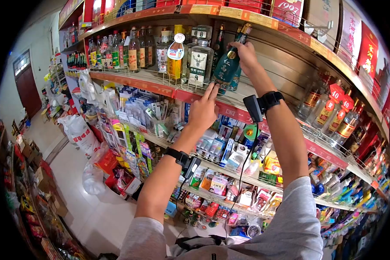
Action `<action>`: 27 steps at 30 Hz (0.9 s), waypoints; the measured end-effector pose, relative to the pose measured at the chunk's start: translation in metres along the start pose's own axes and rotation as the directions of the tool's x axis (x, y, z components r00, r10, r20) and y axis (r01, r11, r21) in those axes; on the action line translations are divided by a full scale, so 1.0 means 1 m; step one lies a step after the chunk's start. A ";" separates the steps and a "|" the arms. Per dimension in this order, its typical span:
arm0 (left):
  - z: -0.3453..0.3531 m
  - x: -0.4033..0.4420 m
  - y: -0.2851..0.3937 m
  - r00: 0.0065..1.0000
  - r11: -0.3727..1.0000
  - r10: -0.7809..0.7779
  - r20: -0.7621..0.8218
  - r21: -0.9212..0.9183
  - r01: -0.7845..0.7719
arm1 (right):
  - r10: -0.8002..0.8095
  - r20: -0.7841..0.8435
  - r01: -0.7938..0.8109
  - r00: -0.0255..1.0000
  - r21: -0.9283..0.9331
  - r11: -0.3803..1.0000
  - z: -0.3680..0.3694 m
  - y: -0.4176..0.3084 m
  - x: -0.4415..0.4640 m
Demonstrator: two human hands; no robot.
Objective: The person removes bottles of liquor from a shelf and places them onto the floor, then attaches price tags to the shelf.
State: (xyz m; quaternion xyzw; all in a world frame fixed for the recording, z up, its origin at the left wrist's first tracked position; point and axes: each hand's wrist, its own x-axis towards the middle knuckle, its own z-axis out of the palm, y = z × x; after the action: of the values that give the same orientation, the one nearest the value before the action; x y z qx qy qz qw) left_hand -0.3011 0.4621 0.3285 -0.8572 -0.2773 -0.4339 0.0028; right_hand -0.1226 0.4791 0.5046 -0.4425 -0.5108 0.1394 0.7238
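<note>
My right hand (245, 55) is wrapped round the upper part of a teal liquor bottle (225, 70) with light lettering. The bottle leans a little at the front of the upper shelf. Close behind it stand similar bottles, partly hidden by it and by my hand. My left hand (202, 112) is raised in front of the shelf edge, with two fingers stretched up near the bottle's base. Whether these fingertips touch the bottle, I cannot tell. Just left of it stands a clear square bottle (199, 63) with a white label.
A thin wire rail (195, 84) and red price strip (240, 108) run along the shelf front. Several glass bottles (134, 52) line the left side; others with red tags (329, 108) stand right. Packaged goods (216, 145) fill lower shelves. Cables hang from both wrist straps.
</note>
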 end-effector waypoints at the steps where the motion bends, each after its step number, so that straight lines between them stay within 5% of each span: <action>1: -0.001 0.000 0.001 1.000 1.000 -0.005 0.001 -0.013 0.005 | -0.002 -0.004 0.002 1.000 -0.001 1.000 -0.005 -0.001 -0.001; 4: -0.001 -0.001 0.001 0.999 0.999 0.016 -0.028 -0.044 -0.017 | 0.028 0.064 -0.034 0.998 0.104 0.994 -0.013 -0.015 -0.018; 6: -0.002 -0.002 0.001 0.997 0.991 0.019 -0.070 -0.131 -0.028 | 0.054 -0.125 -0.037 0.991 0.136 0.990 -0.009 -0.019 -0.029; 10: -0.001 0.013 0.006 0.978 0.980 0.042 -0.204 -0.181 -0.080 | 0.029 -0.208 0.023 0.978 0.243 0.970 -0.006 -0.023 -0.050; 12: -0.004 0.029 0.015 0.986 0.976 -0.148 -0.070 -0.170 0.135 | 0.013 -0.341 0.042 0.940 0.154 0.987 -0.001 -0.031 -0.060; 17: -0.007 0.058 0.013 0.985 0.987 -0.154 0.079 -0.034 0.157 | -0.245 -0.419 0.308 0.874 0.089 0.947 0.011 -0.028 -0.086; 22: -0.020 0.056 0.031 0.970 0.937 -0.187 0.156 -0.267 0.224 | -0.410 -0.192 0.414 0.891 -0.022 0.910 0.005 -0.049 -0.141; 25: -0.012 0.029 0.049 0.963 0.841 -0.161 -0.215 -0.541 0.019 | -0.510 -0.123 0.508 0.851 -0.048 0.860 -0.008 -0.071 -0.187; 27: -0.014 0.000 0.059 0.960 0.818 -0.147 -0.240 -0.575 -0.019 | -0.584 -0.075 0.583 0.808 -0.040 0.811 -0.025 -0.075 -0.213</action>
State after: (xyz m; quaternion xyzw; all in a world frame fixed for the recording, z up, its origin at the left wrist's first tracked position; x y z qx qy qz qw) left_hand -0.2835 0.4084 0.3509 -0.7401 -0.1601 -0.6110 -0.2309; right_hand -0.2137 0.2845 0.4302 -0.2751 -0.5921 -0.1121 0.7491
